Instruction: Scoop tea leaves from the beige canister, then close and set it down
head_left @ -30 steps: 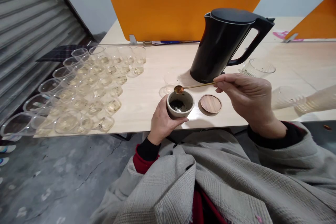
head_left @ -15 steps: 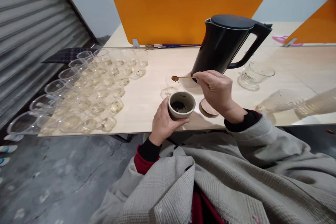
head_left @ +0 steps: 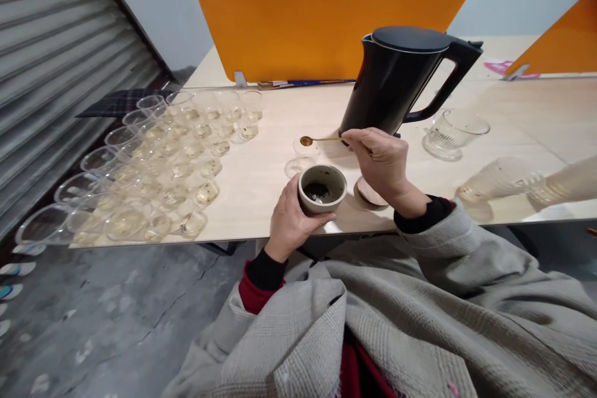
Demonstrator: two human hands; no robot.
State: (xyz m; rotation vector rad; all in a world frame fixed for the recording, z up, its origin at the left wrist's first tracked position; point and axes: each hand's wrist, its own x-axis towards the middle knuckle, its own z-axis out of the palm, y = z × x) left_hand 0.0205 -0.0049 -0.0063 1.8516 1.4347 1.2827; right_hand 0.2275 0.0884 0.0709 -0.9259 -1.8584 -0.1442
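Observation:
My left hand [head_left: 291,219] wraps round a small grey cup [head_left: 323,204], tilted a little towards me, with dark wet-looking matter at its bottom. A thin gold-coloured spoon [head_left: 321,139] is pinched by its handle in my right hand [head_left: 379,158]. Its bowl hangs above and behind the cup, over a clear plastic cup [head_left: 301,165] on the table. Beneath my right hand lies a round wooden lid or coaster [head_left: 371,193], partly hidden. Just behind that hand stands a black electric kettle [head_left: 392,78].
Several clear plastic cups [head_left: 172,165] with pale liquid crowd the left of the light wooden table [head_left: 261,199]. A glass cup [head_left: 454,130] and ribbed glasses [head_left: 501,179] are at the right. An orange divider [head_left: 333,22] stands behind.
The spoon's bowl has shifted slightly left and turned, and my right hand has moved a little left with it. The left hand and grey cup stay nearly in place.

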